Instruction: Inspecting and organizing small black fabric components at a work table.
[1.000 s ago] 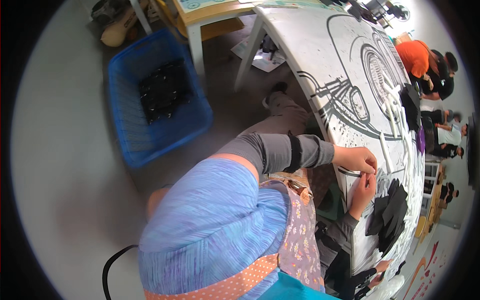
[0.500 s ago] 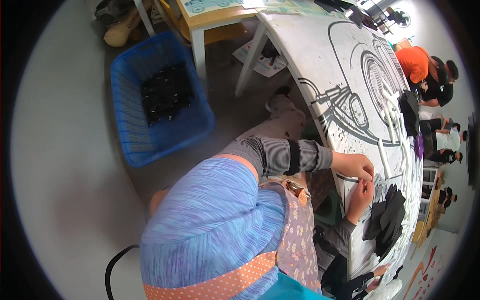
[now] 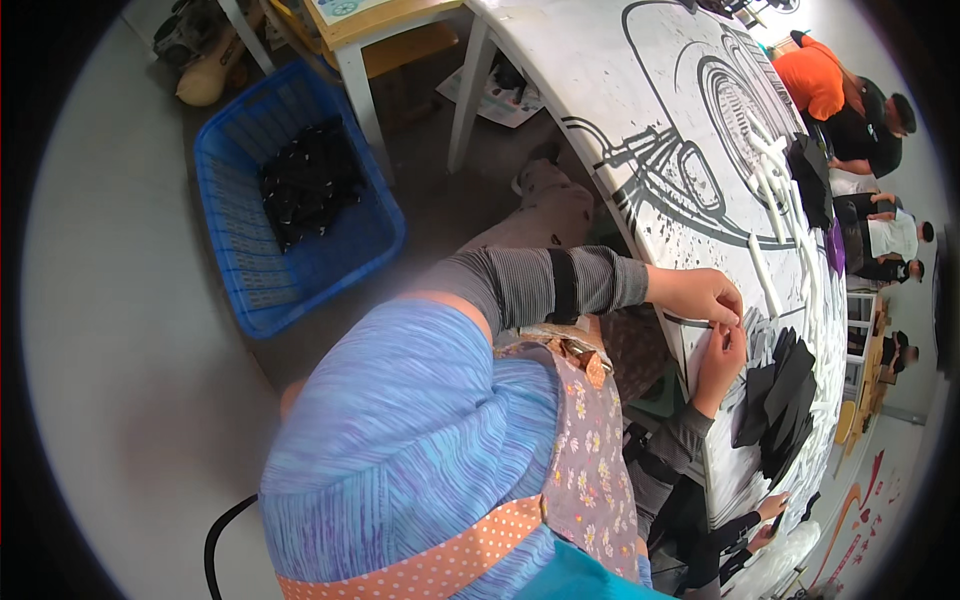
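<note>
My left hand (image 3: 705, 295) reaches over the edge of a white table (image 3: 690, 350), its fingertips bent into a pinch. Close against it is my right hand (image 3: 722, 362), also closed, its fingertips meeting the left ones. Whatever lies between the fingers is too small or hidden to make out. Beside my right hand is a loose pile of flat black pieces (image 3: 782, 395) like cut fabric. Thin grey strips (image 3: 757, 345) lie just beyond my fingertips. Long white rods (image 3: 765, 275) rest on the table past my left hand.
Black line drawings (image 3: 690, 180) cover the tabletop. A blue plastic basket (image 3: 370, 245) with black scraps stands on the floor. Another black pile (image 3: 808, 180) lies farther along. A co-worker's hands (image 3: 768, 520) work at the near table edge; a person in orange (image 3: 808, 85) leans over the far side.
The whole view has shifted, so the basket and table sit farther left in it. My two hands stay pinched together at the same spot by the table edge.
</note>
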`<state>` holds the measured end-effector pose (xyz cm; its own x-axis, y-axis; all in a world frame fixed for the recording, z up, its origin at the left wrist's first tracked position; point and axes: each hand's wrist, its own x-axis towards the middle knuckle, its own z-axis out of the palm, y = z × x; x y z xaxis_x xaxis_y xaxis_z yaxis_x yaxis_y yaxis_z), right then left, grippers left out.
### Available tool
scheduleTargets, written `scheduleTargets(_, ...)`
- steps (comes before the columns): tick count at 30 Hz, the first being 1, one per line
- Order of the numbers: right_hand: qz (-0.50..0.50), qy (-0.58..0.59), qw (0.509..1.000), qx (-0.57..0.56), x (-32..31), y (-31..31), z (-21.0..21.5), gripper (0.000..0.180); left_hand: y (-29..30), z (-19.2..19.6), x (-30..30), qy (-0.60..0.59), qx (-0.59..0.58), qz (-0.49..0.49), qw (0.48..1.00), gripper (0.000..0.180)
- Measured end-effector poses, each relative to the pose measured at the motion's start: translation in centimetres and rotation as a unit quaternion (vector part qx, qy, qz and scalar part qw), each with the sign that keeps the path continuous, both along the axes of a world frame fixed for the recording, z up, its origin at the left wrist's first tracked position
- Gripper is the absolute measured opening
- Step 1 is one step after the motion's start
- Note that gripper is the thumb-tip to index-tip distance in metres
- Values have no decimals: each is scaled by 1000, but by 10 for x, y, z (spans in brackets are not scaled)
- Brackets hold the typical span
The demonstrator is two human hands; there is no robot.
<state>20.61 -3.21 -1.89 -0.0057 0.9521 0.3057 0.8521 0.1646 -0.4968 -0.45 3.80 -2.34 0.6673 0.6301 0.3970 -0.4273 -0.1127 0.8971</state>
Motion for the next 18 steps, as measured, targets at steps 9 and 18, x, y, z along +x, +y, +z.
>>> scheduleTargets(9,-1,19,1000,3,-13,-4,7,27,-6,0,-1,14,58,37,998,25)
scheduleTargets(18,9,27,999,20,-16,-5,6,29,-8,2,-5,37,68,50,996,23)
